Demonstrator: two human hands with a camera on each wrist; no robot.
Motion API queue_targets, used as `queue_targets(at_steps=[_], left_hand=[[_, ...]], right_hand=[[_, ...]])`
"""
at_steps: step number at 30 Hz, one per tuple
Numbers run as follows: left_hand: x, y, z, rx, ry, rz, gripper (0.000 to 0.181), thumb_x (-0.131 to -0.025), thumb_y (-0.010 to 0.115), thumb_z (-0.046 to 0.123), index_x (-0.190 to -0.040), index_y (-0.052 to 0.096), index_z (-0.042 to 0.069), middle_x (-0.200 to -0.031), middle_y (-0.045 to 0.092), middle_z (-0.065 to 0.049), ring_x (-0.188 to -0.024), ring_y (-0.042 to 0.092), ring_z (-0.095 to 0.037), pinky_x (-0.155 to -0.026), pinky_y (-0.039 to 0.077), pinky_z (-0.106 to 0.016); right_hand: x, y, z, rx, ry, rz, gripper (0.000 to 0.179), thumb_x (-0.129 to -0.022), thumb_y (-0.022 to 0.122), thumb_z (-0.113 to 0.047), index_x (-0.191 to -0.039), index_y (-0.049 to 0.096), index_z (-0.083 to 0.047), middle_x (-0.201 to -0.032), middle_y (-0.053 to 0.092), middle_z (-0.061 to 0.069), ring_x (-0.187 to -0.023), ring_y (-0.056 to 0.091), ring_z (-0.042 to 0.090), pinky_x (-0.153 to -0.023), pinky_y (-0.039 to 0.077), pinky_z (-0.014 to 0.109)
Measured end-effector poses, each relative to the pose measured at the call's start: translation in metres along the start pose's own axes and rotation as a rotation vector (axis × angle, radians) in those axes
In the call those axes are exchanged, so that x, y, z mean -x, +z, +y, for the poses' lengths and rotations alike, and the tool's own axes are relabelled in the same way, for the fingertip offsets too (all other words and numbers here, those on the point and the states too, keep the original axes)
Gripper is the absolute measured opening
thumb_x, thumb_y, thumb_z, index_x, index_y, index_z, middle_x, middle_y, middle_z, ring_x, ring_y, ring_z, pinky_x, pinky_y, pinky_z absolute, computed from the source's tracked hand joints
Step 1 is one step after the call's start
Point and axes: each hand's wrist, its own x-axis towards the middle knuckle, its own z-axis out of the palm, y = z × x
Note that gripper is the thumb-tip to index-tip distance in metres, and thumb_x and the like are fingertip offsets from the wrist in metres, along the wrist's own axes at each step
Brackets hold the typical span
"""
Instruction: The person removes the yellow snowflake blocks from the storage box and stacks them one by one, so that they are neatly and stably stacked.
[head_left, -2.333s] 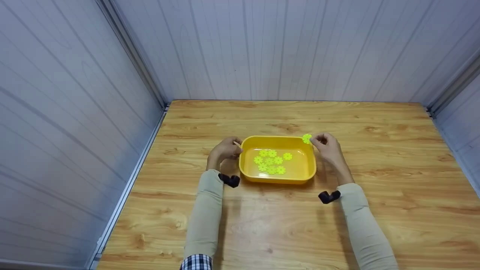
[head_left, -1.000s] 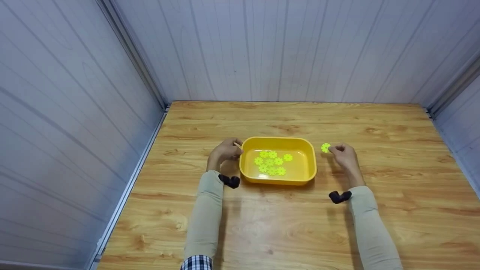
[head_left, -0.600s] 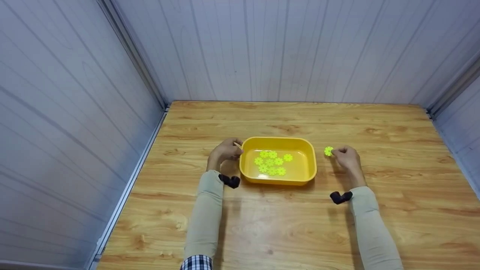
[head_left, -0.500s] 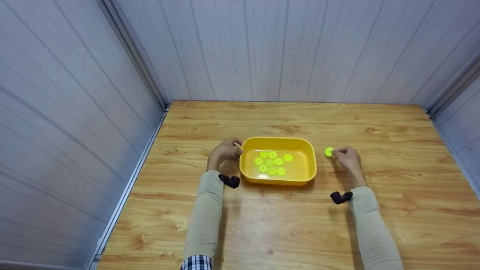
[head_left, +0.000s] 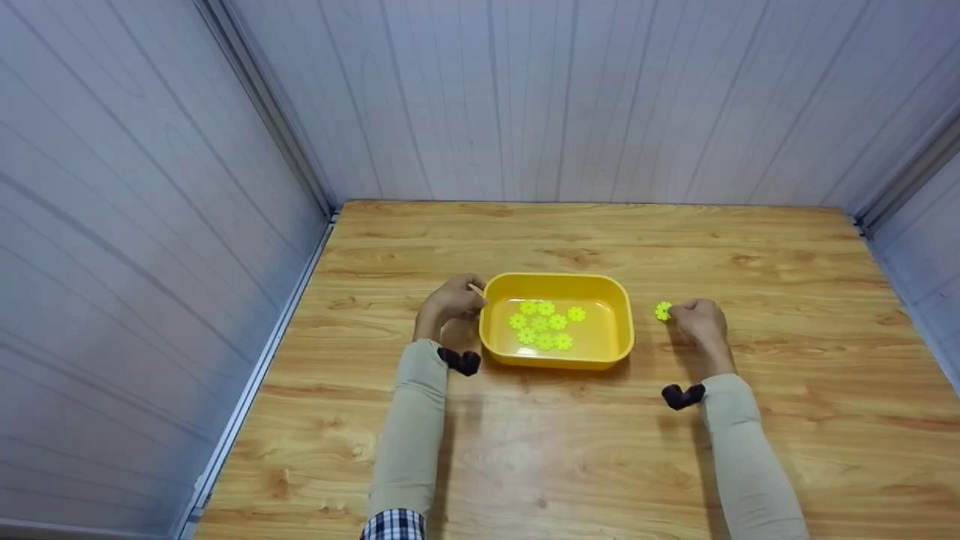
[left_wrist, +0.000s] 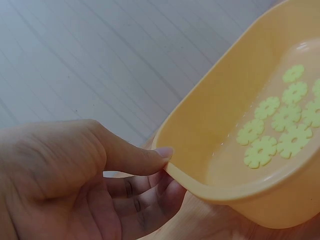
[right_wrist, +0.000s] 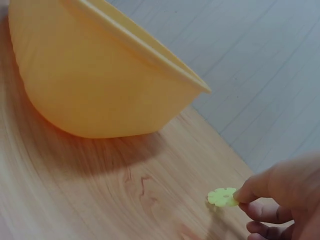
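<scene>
A yellow plastic basin stands on the wooden table, with several flat yellow-green notched discs lying on its floor, some overlapping. My left hand pinches the basin's left rim, thumb on top and fingers curled beneath, as the left wrist view shows. To the right of the basin, my right hand pinches one notched disc by its edge between thumb and fingers. That disc is held nearly flat, low over the table, with its shadow just below it. A gap separates it from the basin's wall.
The wooden table reaches back to a pale panelled wall. Another panelled wall runs along the left side, and a third edges the right. A dark wrist camera sits on each sleeve.
My right hand has carried the pinched disc from above the basin's right rim out to the right, then lower and slightly nearer. The left hand and the basin have stayed in place.
</scene>
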Motion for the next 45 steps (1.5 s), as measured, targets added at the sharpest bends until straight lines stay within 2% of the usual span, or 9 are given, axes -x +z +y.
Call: queue_targets(at_steps=[4,9,19,23,26,29,35,42,45], left_hand=[[-0.0001,0.0001,-0.0002,0.002,-0.002,0.001,0.033,-0.091,0.054,0.002,-0.124,0.05,0.001,-0.092,0.053,-0.008,-0.08,0.056,-0.018,-0.089,0.052,-0.042],[0.0003,0.0,-0.0002,0.004,-0.001,0.003,0.033,-0.09,0.055,0.002,-0.123,0.05,0.002,-0.09,0.053,-0.008,-0.08,0.056,-0.018,-0.089,0.052,-0.043],[0.0003,0.0002,0.0013,0.001,0.007,-0.003,0.034,-0.09,0.054,0.001,-0.124,0.05,-0.001,-0.088,0.052,-0.007,-0.076,0.054,-0.017,-0.09,0.051,-0.045],[-0.0006,-0.0003,0.0014,0.011,0.007,-0.01,0.035,-0.09,0.053,0.0,-0.124,0.05,-0.001,-0.085,0.051,-0.006,-0.072,0.051,-0.016,-0.089,0.051,-0.045],[-0.0011,-0.0005,0.0014,0.007,0.001,-0.013,0.033,-0.09,0.053,0.0,-0.123,0.05,0.0,-0.086,0.051,-0.006,-0.074,0.052,-0.016,-0.089,0.051,-0.044],[-0.0018,-0.0006,0.001,0.01,-0.006,-0.012,0.032,-0.09,0.054,0.0,-0.122,0.05,0.001,-0.087,0.052,-0.007,-0.076,0.053,-0.017,-0.089,0.051,-0.043],[-0.0023,-0.0005,0.0007,0.008,-0.007,-0.01,0.033,-0.09,0.055,0.001,-0.123,0.05,0.001,-0.088,0.053,-0.006,-0.078,0.055,-0.016,-0.091,0.051,-0.044],[-0.0013,-0.0004,0.0003,0.014,0.008,-0.011,0.034,-0.09,0.055,0.002,-0.124,0.05,0.0,-0.089,0.053,-0.007,-0.077,0.056,-0.018,-0.093,0.05,-0.046],[-0.0006,-0.0005,0.0005,0.013,0.01,-0.013,0.035,-0.091,0.055,0.002,-0.125,0.049,0.0,-0.089,0.053,-0.007,-0.077,0.056,-0.018,-0.092,0.05,-0.046]], right_hand=[[-0.0016,0.0002,0.0039,0.063,-0.024,0.042,0.028,-0.092,0.048,-0.021,-0.067,0.054,-0.009,-0.046,0.039,-0.007,-0.043,0.035,0.01,-0.047,0.036,0.027],[-0.0026,0.0004,0.0059,0.134,-0.048,0.107,0.036,-0.089,0.051,-0.021,-0.054,0.045,-0.015,-0.046,0.033,-0.008,-0.043,0.03,0.01,-0.043,0.03,0.026],[0.0007,0.0001,0.0076,0.242,-0.063,0.126,0.037,-0.089,0.051,-0.022,-0.055,0.041,-0.013,-0.05,0.03,-0.005,-0.049,0.031,0.014,-0.049,0.033,0.029],[-0.0001,0.0007,0.0065,0.284,-0.043,0.129,0.038,-0.09,0.052,-0.024,-0.055,0.044,-0.012,-0.052,0.036,-0.002,-0.055,0.037,0.018,-0.052,0.037,0.03],[0.0002,0.0016,0.0054,0.291,-0.024,0.144,0.037,-0.089,0.054,-0.025,-0.055,0.047,-0.012,-0.054,0.039,-0.001,-0.059,0.039,0.02,-0.052,0.038,0.031],[0.0003,0.0024,0.0056,0.286,-0.01,0.15,0.038,-0.089,0.054,-0.025,-0.055,0.045,-0.012,-0.054,0.037,-0.001,-0.059,0.038,0.02,-0.051,0.037,0.031],[0.0007,0.0024,0.0078,0.293,-0.04,0.192,0.038,-0.087,0.055,-0.024,-0.052,0.047,-0.012,-0.055,0.042,0.0,-0.061,0.042,0.022,-0.052,0.039,0.032],[0.0004,0.0033,0.0088,0.266,-0.058,0.187,0.041,-0.088,0.052,-0.021,-0.049,0.04,-0.014,-0.048,0.027,-0.004,-0.051,0.028,0.017,-0.046,0.028,0.029],[0.0016,0.003,0.0082,0.265,-0.073,0.191,0.039,-0.088,0.05,-0.02,-0.051,0.039,-0.014,-0.049,0.026,-0.004,-0.051,0.026,0.016,-0.046,0.026,0.029]])
